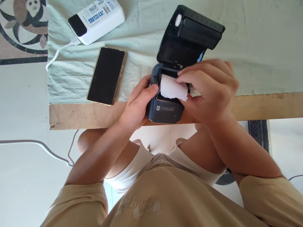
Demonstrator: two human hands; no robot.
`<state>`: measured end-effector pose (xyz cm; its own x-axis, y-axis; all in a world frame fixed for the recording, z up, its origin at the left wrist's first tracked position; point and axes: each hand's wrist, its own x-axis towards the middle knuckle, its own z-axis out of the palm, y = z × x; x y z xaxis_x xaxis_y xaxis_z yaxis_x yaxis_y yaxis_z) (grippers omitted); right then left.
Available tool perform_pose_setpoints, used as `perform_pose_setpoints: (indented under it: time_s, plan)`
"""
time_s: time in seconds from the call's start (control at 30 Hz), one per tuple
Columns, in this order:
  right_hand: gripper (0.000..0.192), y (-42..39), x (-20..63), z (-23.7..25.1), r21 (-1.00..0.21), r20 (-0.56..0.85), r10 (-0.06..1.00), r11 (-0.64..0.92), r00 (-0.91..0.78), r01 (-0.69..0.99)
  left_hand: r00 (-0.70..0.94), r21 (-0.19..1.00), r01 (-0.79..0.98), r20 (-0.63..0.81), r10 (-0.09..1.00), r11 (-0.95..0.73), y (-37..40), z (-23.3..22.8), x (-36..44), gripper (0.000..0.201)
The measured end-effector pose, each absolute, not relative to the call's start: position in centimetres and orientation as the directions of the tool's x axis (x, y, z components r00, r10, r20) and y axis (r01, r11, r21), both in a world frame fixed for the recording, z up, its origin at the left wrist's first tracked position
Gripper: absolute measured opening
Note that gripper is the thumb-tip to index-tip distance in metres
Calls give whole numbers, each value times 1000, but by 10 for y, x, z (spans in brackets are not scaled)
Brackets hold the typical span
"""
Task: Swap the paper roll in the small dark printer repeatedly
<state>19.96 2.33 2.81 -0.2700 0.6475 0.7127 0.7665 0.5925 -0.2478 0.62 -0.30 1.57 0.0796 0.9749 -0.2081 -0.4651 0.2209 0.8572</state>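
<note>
A wooden surface (265, 108) stands over a pale, shiny floor (23, 101), and a wrinkly light green cloth (258, 60) covers most of it, with bare brown wood along the near edge. At that near edge, between the two hands, is a small dark blue-grey plastic machine (167, 114) with rounded corners. Its front has a little white square, tiny pale writing and a faint round mark. Its thick black plastic lid (177, 47) stands wide open on the far side, with a white oval spot and a bit of blue on it. Inside the machine sits a roll of plain white paper (171, 86), and the end of the paper is torn and bumpy. The left hand (139, 105) is clamped on the machine's left side, thumb on the top rim and the other fingers down the side. The right hand (210, 86) comes in from the right with its wrist bent, and its fingers pinch the paper, one tip on top and the thumb by the torn end. To the left lies a flat black phone (106, 75) with a gold edge. Behind it is a chunky white plastic block (104, 19) with a black end, blue letters and a white cord (58, 55).
</note>
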Motion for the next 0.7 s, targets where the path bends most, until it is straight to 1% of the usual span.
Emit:
perform_pose_setpoints:
  time_s: [0.07,0.13,0.17,0.23,0.3,0.33,0.37,0.4,0.43,0.47,0.5,0.57,0.6,0.67,0.7]
  plan:
    - [8,21,202,30,-257,738,607,655,-293,711,89,840,-499,-197,976,215,-4,14,7,32]
    - [4,17,204,31,-292,753,567,742,-333,603,105,815,-539,-186,977,213,-5,14,6,33]
    - [5,14,205,32,-310,754,551,779,-358,545,118,807,-550,-180,976,216,-5,14,5,34]
    - [11,8,207,33,-338,705,564,800,-430,496,164,808,-540,-174,971,236,-4,15,2,33]
    - [13,5,210,34,-329,644,580,799,-499,503,206,840,-482,-168,964,249,-2,15,-2,42]
    - [16,5,212,34,-315,638,570,807,-518,500,219,861,-445,-161,962,245,0,14,-4,50]
    - [24,7,215,35,-296,669,535,828,-515,476,229,882,-407,-154,961,238,1,13,-6,58]
    - [30,11,218,37,-285,716,504,842,-483,457,232,900,-372,-147,961,228,2,11,-7,64]
    - [32,15,221,38,-283,772,482,844,-414,456,234,913,-346,-141,962,218,3,10,-8,70]
    - [30,20,225,39,-295,814,479,828,-328,478,236,920,-332,-136,962,211,4,9,-8,76]
    - [27,25,228,41,-330,826,505,794,-251,511,238,924,-323,-131,962,205,4,8,-8,84]
    - [35,32,231,42,-440,788,596,721,-155,535,240,929,-311,-128,962,201,3,9,-7,102]
    - [39,35,232,42,-491,752,643,693,-146,528,248,928,-306,-137,959,211,2,10,-6,111]
    - [33,36,231,42,-532,717,680,674,-150,513,267,924,-299,-158,951,237,0,14,-5,124]
    - [28,35,230,42,-516,723,673,676,-155,526,273,922,-298,-165,948,247,-1,16,-5,126]
